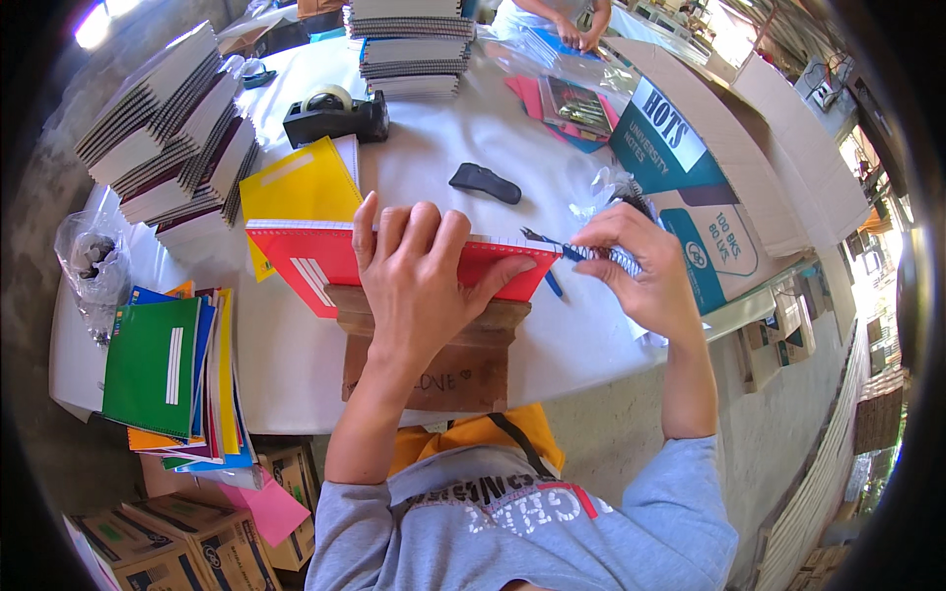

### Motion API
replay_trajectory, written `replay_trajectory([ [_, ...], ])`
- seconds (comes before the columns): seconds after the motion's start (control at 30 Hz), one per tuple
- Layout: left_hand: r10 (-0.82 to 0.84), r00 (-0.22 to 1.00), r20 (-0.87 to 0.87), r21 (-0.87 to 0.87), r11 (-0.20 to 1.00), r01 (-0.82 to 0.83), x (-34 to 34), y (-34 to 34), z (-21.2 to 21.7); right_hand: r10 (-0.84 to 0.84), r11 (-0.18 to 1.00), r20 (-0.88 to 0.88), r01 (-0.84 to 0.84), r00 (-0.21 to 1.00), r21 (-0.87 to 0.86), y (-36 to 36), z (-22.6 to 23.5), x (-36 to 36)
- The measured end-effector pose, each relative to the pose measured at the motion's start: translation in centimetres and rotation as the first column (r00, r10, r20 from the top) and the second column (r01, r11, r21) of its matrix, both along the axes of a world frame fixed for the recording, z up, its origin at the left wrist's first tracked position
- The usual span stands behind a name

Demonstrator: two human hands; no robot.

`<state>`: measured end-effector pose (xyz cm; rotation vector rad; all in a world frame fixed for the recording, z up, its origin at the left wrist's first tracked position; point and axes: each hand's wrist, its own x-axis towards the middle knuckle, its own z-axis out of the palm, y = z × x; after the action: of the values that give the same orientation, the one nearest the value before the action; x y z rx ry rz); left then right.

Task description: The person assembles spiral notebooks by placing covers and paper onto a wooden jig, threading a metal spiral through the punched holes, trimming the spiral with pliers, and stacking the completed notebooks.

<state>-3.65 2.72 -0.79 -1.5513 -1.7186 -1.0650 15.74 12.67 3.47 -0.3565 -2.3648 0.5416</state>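
Observation:
My left hand [414,271] grips a red notebook [317,264] near its upper edge, fingers over the far side and thumb on the near cover. The notebook leans on a brown stand [426,374] at the table's front edge, its row of punched holes facing up. At its right end, my right hand [645,261] pinches a spiral binding coil [623,259] between thumb and fingers. Whether the coil has entered the holes, I cannot tell. Blue-handled pliers [555,285] lie just behind that corner, partly hidden by the notebook and my hand.
Behind the notebook are a yellow notebook [305,187], a tape dispenser [337,120] and a black object [485,183]. Spiral-bound stacks [172,138] stand left, above a pile with a green notebook [153,355]. A printed carton [680,167] stands right; another person's hands [579,34] work beyond.

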Motion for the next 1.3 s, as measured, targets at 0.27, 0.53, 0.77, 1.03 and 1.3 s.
replay_trajectory([
  [0.27,-0.187,0.982,0.035,-0.027,0.982,0.188,-1.4,-1.3,0.0,0.513,0.521,0.171,-0.146,0.842,-0.841,5.7,-0.6,-3.3],
  [0.53,-0.165,0.986,0.01,-0.057,0.985,0.165,-1.3,-2.0,-0.6,-0.39,0.881,0.521,0.143,0.759,0.452,17.0,-17.1,-13.2],
  [0.77,-0.149,0.972,0.182,0.047,0.989,0.143,1.8,-1.5,-0.8,-0.035,0.544,-0.39,-0.31,0.92,-0.779,11.7,-8.1,-7.8],
  [1.03,-0.124,0.97,0.209,0.009,0.992,0.125,1.8,-1.5,-0.4,0.193,0.842,-0.098,-0.216,0.976,-0.495,4.5,-5.8,-1.9],
  [1.3,-0.144,0.96,0.241,0.044,0.99,0.137,1.4,-1.6,0.1,0.488,0.618,-0.434,-0.651,0.757,-0.441,4.5,-3.6,-3.4],
])
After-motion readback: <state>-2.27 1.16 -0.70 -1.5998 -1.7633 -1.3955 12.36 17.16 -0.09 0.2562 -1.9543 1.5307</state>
